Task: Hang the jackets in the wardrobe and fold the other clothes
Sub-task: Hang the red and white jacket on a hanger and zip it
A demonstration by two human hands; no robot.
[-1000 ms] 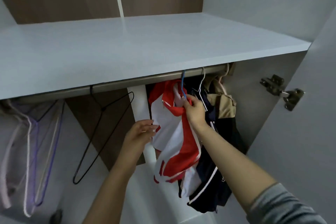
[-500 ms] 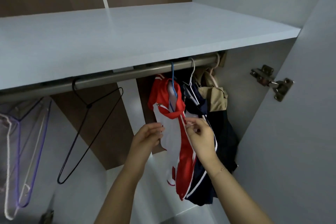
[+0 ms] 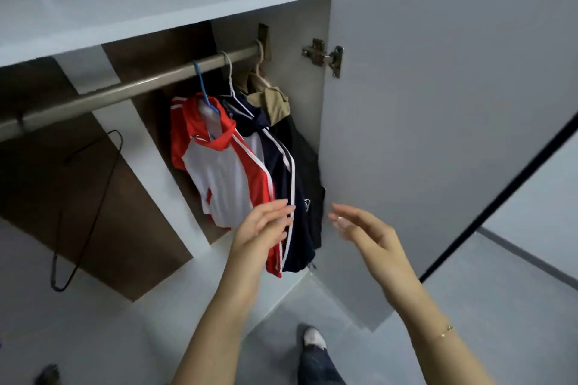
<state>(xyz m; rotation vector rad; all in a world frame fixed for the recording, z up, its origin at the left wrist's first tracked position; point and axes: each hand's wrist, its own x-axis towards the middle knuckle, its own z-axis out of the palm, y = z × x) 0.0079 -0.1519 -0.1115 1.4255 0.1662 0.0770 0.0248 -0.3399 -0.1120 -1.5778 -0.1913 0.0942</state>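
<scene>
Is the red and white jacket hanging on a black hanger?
No, the red and white jacket hangs from a blue hanger on the rail; the black hanger further left is empty.

Bare forearms, thin bracelet [image 3: 445, 331], dark jeans [image 3: 317, 366], white shoe [image 3: 313, 337]

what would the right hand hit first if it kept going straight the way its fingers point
Most likely the navy jacket. The right hand is open, fingers pointing left and slightly up toward the hanging clothes, with the jacket's lower edge nearest that line. Depth is unclear from this one view, so it might pass in front of the fabric.
</scene>
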